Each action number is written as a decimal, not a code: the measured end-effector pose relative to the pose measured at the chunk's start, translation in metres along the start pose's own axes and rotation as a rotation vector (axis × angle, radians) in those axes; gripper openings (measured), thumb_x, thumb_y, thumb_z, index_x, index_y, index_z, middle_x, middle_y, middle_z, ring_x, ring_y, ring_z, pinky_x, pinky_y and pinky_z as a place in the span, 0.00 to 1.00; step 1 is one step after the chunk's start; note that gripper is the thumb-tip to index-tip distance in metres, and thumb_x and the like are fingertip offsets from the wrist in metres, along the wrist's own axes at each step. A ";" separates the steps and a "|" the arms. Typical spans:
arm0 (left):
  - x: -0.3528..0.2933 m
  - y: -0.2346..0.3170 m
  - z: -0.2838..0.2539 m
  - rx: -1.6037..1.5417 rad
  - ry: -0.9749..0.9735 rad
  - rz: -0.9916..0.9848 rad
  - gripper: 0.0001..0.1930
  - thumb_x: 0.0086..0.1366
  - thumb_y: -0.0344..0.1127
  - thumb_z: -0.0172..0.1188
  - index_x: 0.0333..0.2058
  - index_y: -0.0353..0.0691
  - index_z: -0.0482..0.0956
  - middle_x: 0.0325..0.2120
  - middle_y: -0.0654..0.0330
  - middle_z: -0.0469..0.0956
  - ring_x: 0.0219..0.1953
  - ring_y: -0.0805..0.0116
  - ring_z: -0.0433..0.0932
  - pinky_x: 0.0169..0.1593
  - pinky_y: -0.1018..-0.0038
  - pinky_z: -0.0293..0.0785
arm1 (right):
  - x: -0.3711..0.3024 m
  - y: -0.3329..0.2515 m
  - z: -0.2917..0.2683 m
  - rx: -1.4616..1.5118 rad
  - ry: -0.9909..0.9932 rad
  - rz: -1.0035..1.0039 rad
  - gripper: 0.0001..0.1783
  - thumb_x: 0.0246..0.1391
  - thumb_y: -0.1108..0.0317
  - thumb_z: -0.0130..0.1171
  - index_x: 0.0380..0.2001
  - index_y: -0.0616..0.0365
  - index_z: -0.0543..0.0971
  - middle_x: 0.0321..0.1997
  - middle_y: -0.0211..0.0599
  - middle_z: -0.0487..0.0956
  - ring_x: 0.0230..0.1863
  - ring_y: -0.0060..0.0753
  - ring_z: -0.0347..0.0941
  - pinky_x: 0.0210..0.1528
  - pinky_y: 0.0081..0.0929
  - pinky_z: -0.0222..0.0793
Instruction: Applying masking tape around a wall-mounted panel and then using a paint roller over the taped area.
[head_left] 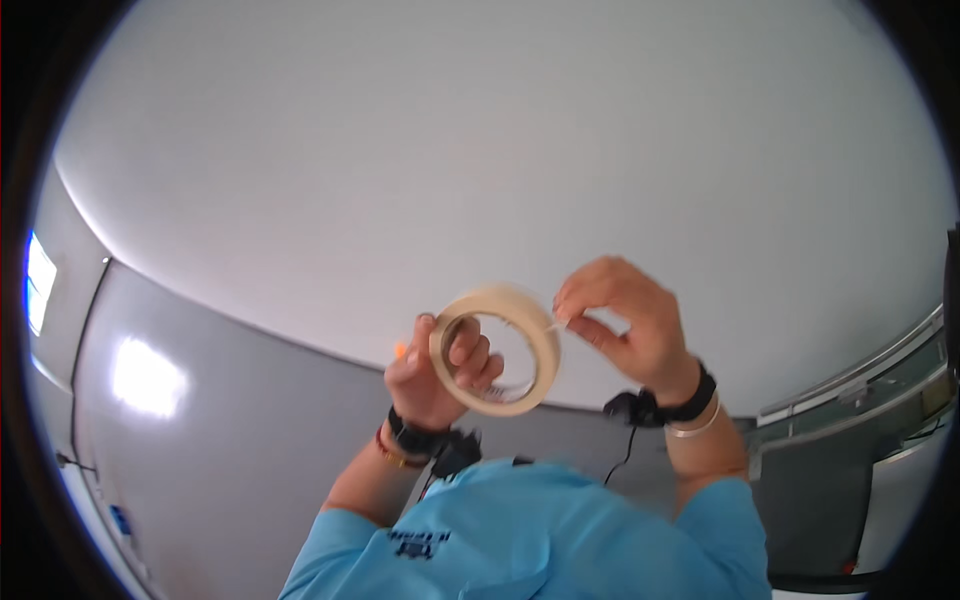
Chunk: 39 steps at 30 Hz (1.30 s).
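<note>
Blue shirt [560, 540] fills six o'clock, right up close to the camera, both short sleeves showing, and the arms run up from it! Straight above, just below mid-view, it's the roll of tape [547, 365], cream-coloured, tilted so we look clean through the ring. On its nine o'clock side, the left hand [432, 373] is clamped on it, fingertips curled and showing through the hole, thumb on the outside. Over at two o'clock of the roll, the right hand [625, 318] has thumb and forefinger pinched together on a small pale strip [558, 325] at the rim!

Black wristbands on both arms, left [412, 434] and right [690, 402], a red bracelet [383, 446] beside the one, a pale bangle [697, 426] beside the other. Dark cable [628, 458] dangles at five o'clock. Behind the left hand, a scrap of orange [401, 350], too small to tell. Broad white surface [480, 140] sweeps across twelve o'clock, and a bright window [40, 284] glares at nine!
</note>
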<state>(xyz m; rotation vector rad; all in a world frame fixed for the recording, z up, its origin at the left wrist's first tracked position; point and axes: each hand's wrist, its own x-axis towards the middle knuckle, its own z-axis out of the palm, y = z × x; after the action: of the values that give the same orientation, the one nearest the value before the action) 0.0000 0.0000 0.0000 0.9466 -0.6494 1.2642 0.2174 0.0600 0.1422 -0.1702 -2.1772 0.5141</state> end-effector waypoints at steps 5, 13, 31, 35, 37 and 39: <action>0.039 0.004 0.029 0.571 0.709 -0.098 0.30 0.63 0.43 0.58 0.62 0.43 0.65 0.64 0.53 0.60 0.63 0.55 0.61 0.64 0.56 0.58 | 0.044 -0.024 -0.022 -0.457 0.009 -0.068 0.07 0.47 0.74 0.65 0.29 0.53 0.78 0.29 0.29 0.77 0.32 0.35 0.73 0.37 0.31 0.67; 0.110 -0.005 0.043 1.895 0.105 -0.089 0.31 0.55 0.48 0.70 0.53 0.38 0.72 0.52 0.53 0.70 0.57 0.51 0.65 0.60 0.57 0.58 | 0.088 -0.038 -0.045 -0.925 -0.095 0.001 0.06 0.54 0.70 0.58 0.24 0.53 0.73 0.21 0.29 0.73 0.27 0.33 0.71 0.37 0.30 0.66; 0.365 0.082 0.154 1.690 0.348 0.207 0.21 0.67 0.47 0.61 0.28 0.30 0.78 0.17 0.62 0.77 0.21 0.78 0.74 0.30 0.82 0.69 | 0.280 -0.165 -0.185 -1.320 0.464 -0.449 0.05 0.54 0.67 0.59 0.27 0.57 0.78 0.27 0.36 0.81 0.31 0.37 0.78 0.37 0.31 0.70; 0.395 0.091 0.158 1.852 0.391 0.134 0.25 0.68 0.53 0.57 0.25 0.33 0.78 0.15 0.61 0.75 0.19 0.75 0.72 0.30 0.79 0.69 | 0.344 -0.159 -0.221 -1.265 0.439 -0.407 0.12 0.48 0.63 0.64 0.31 0.61 0.84 0.29 0.51 0.82 0.32 0.46 0.79 0.38 0.35 0.73; 0.402 0.084 0.145 1.823 0.189 0.050 0.25 0.68 0.53 0.55 0.24 0.34 0.78 0.18 0.60 0.77 0.24 0.74 0.74 0.37 0.77 0.70 | 0.376 -0.142 -0.245 -1.270 0.380 -0.342 0.11 0.47 0.64 0.64 0.29 0.62 0.84 0.29 0.49 0.82 0.31 0.44 0.79 0.37 0.34 0.73; 0.400 0.078 0.140 1.838 0.093 0.060 0.24 0.69 0.53 0.55 0.26 0.35 0.78 0.22 0.59 0.79 0.29 0.73 0.76 0.44 0.76 0.69 | 0.393 -0.138 -0.254 -1.273 0.397 -0.311 0.11 0.46 0.64 0.64 0.30 0.61 0.84 0.30 0.49 0.82 0.31 0.44 0.79 0.37 0.34 0.73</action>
<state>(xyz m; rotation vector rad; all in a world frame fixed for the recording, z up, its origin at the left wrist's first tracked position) 0.0215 0.0784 0.4232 2.2518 0.8623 1.8118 0.1843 0.1293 0.6239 -0.5363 -1.7735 -1.0440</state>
